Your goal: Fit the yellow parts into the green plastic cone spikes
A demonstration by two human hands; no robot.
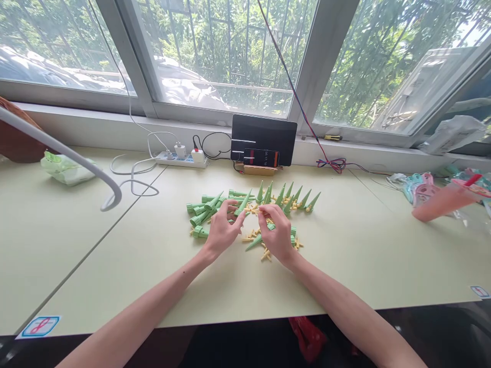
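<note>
My left hand [225, 227] is closed around the base of a green plastic cone spike [244, 201], whose point leans up and right. A thumb-and-finger pinch of my right hand [276, 231] is on a small yellow plastic peg [256, 209], close beside that spike. Left of my left hand lies a pile of green spikes [199, 217]. Behind my right hand several spikes stand upright in a row [287, 197], with yellow pieces at some bases. Loose yellow pegs [266, 253] and another green spike [253, 243] lie around my right hand, which partly hides them.
A phone [261, 157] showing a timer leans against a black tablet [284, 135] by the window. A power strip [182, 159] with white cables sits at the back left. A white curved bar [76, 138] crosses the left side. At the right a pink drink cup [441, 200] lies tilted.
</note>
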